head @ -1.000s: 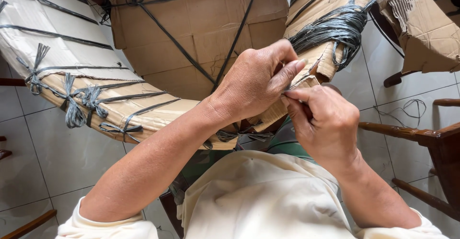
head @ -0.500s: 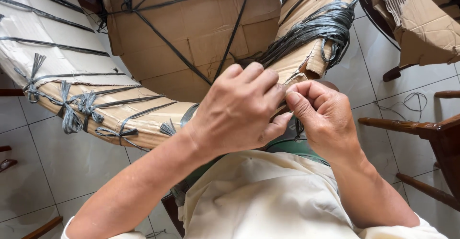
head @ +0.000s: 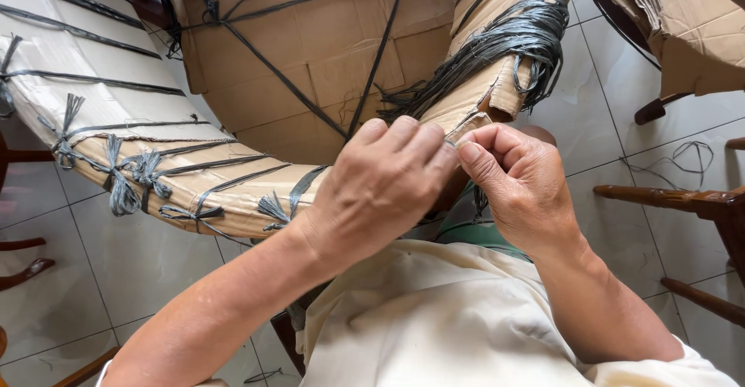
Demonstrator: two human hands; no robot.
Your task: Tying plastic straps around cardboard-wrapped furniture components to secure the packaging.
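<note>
On the left, grey string knots (head: 124, 177) tie the cardboard wrapping (head: 116, 123) of a curved piece. The left hand (head: 380, 185) grips the cardboard edge (head: 466, 112). Just beside it, the right hand (head: 520, 181) pinches the same edge, under the grey string bundle (head: 512, 42).

I see a curved piece of furniture wrapped in brown cardboard (head: 326, 53), bound with grey plastic string (head: 512, 46). A thick bundle of that string wraps the cardboard arm just above my right fingers (head: 485, 143), loose strands trailing down toward them. The torn cardboard end (head: 473, 115) sits right at my fingertips, touching both sets of fingers. Left of my left fingers (head: 403, 135), the curved cardboard rim runs away, tied at intervals with knotted string bows (head: 124, 177). Thin strings cross the flat cardboard panel above.
</note>
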